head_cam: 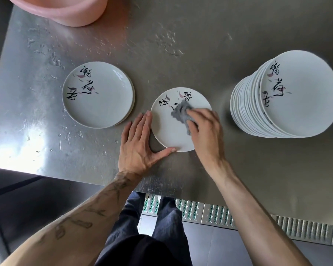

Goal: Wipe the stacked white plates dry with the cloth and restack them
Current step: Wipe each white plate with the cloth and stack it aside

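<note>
A white plate [169,129] with black brush lettering lies flat on the steel table in the middle. My right hand [206,129] presses a grey cloth [181,112] onto its face, fingers curled over the cloth. My left hand [138,144] lies flat on the table with straight fingers and thumb against the plate's left and lower rim. A tall leaning stack of the same plates [288,104] stands at the right. A low pile of two plates [98,96] sits at the left.
The steel table [200,45] carries water droplets, mostly on its left half. A pink plastic basin [65,10] stands at the back left. The table's front edge runs just below my wrists, with a floor drain grate [238,217] beneath.
</note>
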